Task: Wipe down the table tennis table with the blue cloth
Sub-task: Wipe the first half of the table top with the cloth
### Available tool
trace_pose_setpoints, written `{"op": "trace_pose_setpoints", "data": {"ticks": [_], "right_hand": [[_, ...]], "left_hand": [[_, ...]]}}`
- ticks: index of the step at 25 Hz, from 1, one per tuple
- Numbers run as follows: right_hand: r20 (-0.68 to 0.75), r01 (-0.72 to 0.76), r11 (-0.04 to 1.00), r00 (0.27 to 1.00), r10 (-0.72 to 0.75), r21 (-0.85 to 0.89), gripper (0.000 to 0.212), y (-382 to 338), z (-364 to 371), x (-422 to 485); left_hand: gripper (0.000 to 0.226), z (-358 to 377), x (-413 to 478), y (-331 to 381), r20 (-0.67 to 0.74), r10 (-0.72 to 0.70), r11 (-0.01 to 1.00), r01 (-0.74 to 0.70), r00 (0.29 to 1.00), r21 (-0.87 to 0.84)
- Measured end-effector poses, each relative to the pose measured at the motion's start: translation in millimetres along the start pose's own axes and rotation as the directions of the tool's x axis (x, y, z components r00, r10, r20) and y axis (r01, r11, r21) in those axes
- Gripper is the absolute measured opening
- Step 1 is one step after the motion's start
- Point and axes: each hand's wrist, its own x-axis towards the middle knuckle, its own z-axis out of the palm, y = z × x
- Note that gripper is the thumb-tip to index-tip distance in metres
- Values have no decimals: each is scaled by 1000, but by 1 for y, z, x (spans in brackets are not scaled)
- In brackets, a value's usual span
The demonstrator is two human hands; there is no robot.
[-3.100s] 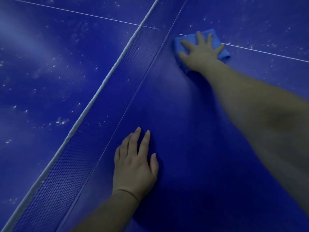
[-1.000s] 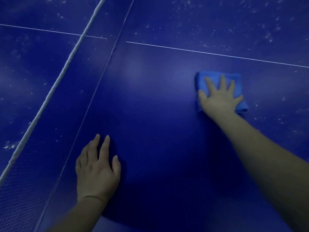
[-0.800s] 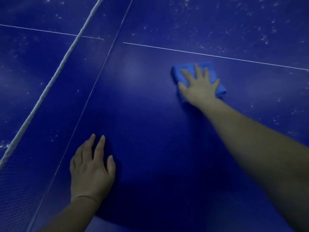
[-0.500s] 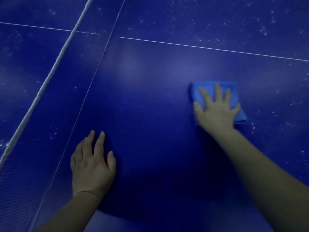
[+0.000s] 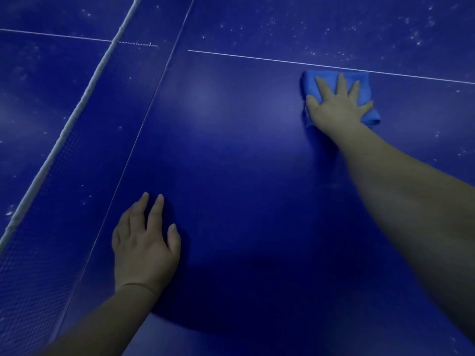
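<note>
Right hand [image 5: 336, 109], fingers spread flat, pressing the folded blue cloth [image 5: 309, 82] onto the table [image 5: 244, 176], now pushing it up against the white line [image 5: 257, 58] after sweeping lower moments ago, widening the clean patch toward remaining specks [image 5: 341, 53], left hand [image 5: 144, 242] lying open beside the net [image 5: 83, 98].

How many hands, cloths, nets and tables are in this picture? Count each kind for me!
Hands: 2 (left hand, right hand)
Blue cloth: 1
Net: 1
Table: 1
Total: 5
</note>
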Motion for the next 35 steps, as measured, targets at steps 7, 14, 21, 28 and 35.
{"op": "trace_pose_setpoints", "data": {"ticks": [7, 14, 21, 28, 35], "right_hand": [[88, 604, 794, 797, -598, -72, 56, -148, 32, -94], [-72, 423, 897, 898, -434, -129, 63, 31, 27, -131], [-43, 142, 990, 989, -141, 15, 59, -17, 5, -38], [-45, 451, 886, 888, -457, -102, 60, 48, 43, -205], [-79, -102, 993, 991, 107, 65, 58, 95, 7, -127]], "left_hand": [[64, 2, 0, 0, -17, 1, 1000, -1, 1000, 9], [64, 1, 0, -2, -28, 8, 1000, -8, 1000, 0], [63, 0, -2, 0, -9, -1, 1000, 1, 1000, -25], [58, 0, 0, 0, 5, -7, 1000, 7, 1000, -29], [57, 3, 0, -3, 0, 8, 1000, -8, 1000, -28]]}}
